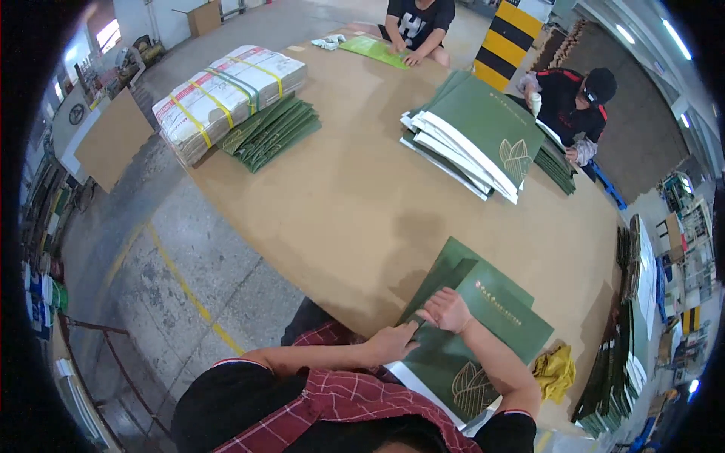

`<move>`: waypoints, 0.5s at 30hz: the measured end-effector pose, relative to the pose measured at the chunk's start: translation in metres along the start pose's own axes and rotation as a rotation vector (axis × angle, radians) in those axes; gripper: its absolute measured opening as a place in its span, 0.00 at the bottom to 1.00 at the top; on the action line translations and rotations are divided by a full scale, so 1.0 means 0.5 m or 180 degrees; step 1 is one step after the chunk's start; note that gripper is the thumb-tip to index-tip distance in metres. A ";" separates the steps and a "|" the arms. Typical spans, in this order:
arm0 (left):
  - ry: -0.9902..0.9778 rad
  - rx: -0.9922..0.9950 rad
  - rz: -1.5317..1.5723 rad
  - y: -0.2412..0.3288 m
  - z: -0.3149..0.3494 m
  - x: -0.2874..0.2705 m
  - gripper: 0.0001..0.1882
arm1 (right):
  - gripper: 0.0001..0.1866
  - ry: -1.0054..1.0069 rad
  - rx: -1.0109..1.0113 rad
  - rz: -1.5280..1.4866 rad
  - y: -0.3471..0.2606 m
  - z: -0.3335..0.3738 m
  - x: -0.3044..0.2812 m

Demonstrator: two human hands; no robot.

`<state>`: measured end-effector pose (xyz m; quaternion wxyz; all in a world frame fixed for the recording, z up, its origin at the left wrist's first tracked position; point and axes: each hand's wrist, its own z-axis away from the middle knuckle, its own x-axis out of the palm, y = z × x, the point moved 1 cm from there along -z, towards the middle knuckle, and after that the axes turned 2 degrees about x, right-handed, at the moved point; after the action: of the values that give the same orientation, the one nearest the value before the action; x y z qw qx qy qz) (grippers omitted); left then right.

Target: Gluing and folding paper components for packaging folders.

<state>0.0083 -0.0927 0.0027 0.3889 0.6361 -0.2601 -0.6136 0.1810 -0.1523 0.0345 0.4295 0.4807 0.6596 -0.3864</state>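
A green paper bag [451, 361] with a gold leaf outline lies at a slant in front of me, its white inside showing at the near edge. My left hand [391, 343] is closed on the bag's left edge. Just beyond it my right hand [447, 309] is curled into a closed grip on the same side of the bag, its fingertips partly hidden. Under it and farther out lies another green sheet or bag [504, 291] with a small line of gold print.
Green bags with white edges [472, 136] are stacked at the far right of the table [302, 204]. A strapped white bundle [234, 94] and folded green bags [276, 132] lie at the left. Near my right forearm is a yellow cloth [555, 374]. Two people work across the table.
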 end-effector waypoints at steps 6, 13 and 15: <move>0.0321 0.0106 0.0144 -0.007 0.020 0.002 0.18 | 0.14 0.0111 0.0194 0.0148 0.084 0.017 -0.039; 0.0260 -0.0238 0.0398 -0.030 0.021 0.000 0.18 | 0.14 -0.0135 0.0421 0.0429 0.119 -0.028 -0.011; 0.0295 -0.0433 0.0568 -0.039 0.023 -0.007 0.21 | 0.16 -0.0551 0.0590 0.0396 0.123 -0.058 0.003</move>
<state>-0.0065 -0.0810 -0.0108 0.4958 0.6103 -0.2552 -0.5627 0.2344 -0.1106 0.0366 0.4617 0.5232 0.5505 -0.4583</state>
